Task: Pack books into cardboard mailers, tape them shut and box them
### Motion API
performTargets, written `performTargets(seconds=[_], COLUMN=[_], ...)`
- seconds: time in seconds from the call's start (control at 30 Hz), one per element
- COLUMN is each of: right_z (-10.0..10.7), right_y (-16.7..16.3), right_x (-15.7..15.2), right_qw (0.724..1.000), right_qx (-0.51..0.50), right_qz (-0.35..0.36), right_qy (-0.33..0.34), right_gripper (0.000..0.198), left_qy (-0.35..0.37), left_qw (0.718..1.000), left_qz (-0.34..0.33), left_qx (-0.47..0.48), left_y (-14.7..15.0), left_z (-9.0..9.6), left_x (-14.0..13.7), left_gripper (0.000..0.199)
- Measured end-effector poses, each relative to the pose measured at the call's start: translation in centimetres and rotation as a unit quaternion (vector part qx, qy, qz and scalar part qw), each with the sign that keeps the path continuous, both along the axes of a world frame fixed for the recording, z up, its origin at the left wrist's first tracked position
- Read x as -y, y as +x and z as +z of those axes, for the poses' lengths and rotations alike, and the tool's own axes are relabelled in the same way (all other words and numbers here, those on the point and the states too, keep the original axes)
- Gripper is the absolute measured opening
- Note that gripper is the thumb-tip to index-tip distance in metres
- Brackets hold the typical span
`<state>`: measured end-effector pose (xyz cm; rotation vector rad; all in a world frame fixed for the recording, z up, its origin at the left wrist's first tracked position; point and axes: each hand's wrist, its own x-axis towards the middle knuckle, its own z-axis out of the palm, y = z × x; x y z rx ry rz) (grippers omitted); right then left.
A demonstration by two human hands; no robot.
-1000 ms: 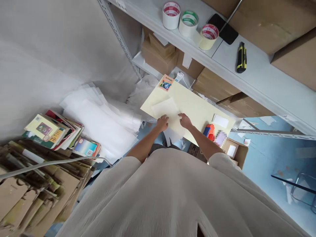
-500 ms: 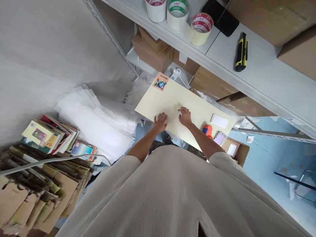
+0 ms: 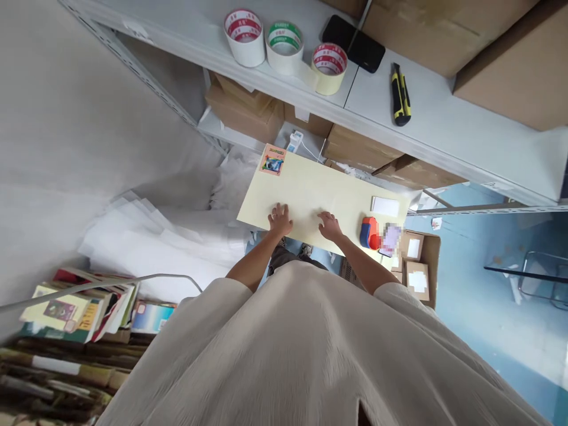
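My left hand (image 3: pixel 281 221) rests with spread fingers near the front edge of a pale yellow tabletop (image 3: pixel 310 183), a ring on one finger. To its right, my right hand (image 3: pixel 329 226) lies over the same surface, fingers loosely stretched and pointing left. Neither hand holds anything. A booklet with a picture cover (image 3: pixel 273 160) lies at the far left corner, apart from both hands. Right of my right hand stand a red and blue tape dispenser (image 3: pixel 370 233), a stack of white paper slips (image 3: pixel 385 206) and a blurred-out purple item (image 3: pixel 390 239).
Above the tabletop, a grey shelf (image 3: pixel 284 89) carries tape rolls (image 3: pixel 244 36), a black phone (image 3: pixel 354 42), a yellow-black box cutter (image 3: pixel 400 97) and cardboard boxes. White foam sheets (image 3: pixel 146 236), books (image 3: pixel 62 307) and flattened cardboard are at left. An open carton (image 3: pixel 430 266) stands right.
The view has shifted and turned, so shelf and table appear tilted less. My right hand has drawn slightly back toward me; both hands remain at the tabletop with nothing in them.
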<state>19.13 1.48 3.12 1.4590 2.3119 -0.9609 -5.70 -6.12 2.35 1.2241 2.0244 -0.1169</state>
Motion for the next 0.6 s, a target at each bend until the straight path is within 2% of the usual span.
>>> performTargets(seconds=[0.1, 0.2, 0.47, 0.6], right_z=[0.4, 1.1, 1.7, 1.4], right_y=[-1.0, -2.3, -6.4, -7.8], right_x=[0.4, 0.5, 0.6, 1.1], right_qw=[0.999, 0.998, 0.996, 0.993], right_qx=[0.027, 0.045, 0.055, 0.077], right_qz=[-0.021, -0.041, -0.069, -0.082], right_qy=[-0.006, -0.006, -0.011, -0.024], right_gripper=[0.066, 0.063, 0.056, 0.057], left_qy=[0.024, 0.061, 0.126, 0.126], left_qw=[1.000, 0.998, 0.985, 0.983], left_qz=[-0.016, 0.000, 0.120, 0.134], left_qx=[0.006, 0.008, 0.003, 0.001], left_y=[-1.5, -4.1, -13.5, -16.2], left_z=[0.6, 1.0, 1.2, 0.4], left_x=[-0.4, -1.8, -9.8, -13.1], left_gripper=[0.078, 0.065, 0.053, 0.043])
